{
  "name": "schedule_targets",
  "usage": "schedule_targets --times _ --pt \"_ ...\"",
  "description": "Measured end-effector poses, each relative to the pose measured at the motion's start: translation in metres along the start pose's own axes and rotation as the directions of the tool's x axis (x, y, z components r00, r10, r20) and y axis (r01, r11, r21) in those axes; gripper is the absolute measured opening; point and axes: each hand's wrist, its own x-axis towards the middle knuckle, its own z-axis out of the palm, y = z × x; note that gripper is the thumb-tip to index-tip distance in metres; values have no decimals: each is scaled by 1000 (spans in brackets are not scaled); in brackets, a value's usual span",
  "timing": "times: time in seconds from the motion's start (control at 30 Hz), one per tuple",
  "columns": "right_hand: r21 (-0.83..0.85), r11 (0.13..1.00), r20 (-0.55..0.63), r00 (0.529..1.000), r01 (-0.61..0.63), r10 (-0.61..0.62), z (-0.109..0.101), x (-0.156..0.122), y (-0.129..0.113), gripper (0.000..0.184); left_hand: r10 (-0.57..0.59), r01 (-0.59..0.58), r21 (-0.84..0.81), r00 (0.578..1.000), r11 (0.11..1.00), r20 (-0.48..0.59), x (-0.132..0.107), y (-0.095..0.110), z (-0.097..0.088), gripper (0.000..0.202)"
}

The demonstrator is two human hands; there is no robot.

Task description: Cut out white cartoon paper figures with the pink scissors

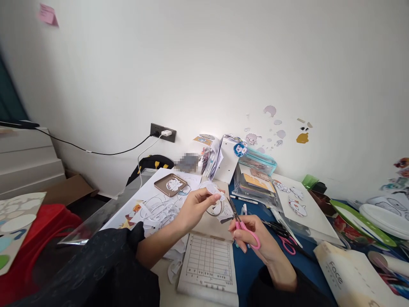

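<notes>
My left hand [193, 209] pinches a small white paper cut-out [214, 189] and holds it up over the desk. My right hand [255, 241] grips pink-handled scissors [244, 226], with the blades pointing up towards the paper's edge. Both hands hover above a ruled notepad [209, 260] and a roll of clear tape [215, 208]. Paper scraps [159, 213] lie below my left wrist.
A brown tin tray [170, 184] sits on printed sheets at the back. Another pair of pink scissors [286, 241] lies on the blue mat [249, 264]. A tissue box [345, 273], green and white plates [364, 219], plastic cases [257, 160] and a red stool [41, 238] surround the work area.
</notes>
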Motion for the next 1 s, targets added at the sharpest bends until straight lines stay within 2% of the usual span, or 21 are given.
schedule_targets --times 0.5,1.0 --pt "54 996 -1 997 -74 74 8 0 1 12 22 -11 -98 994 995 109 -6 1 4 21" --pt "56 995 -25 996 -84 86 10 -1 0 12 46 -41 -83 997 996 69 -9 3 6 21"
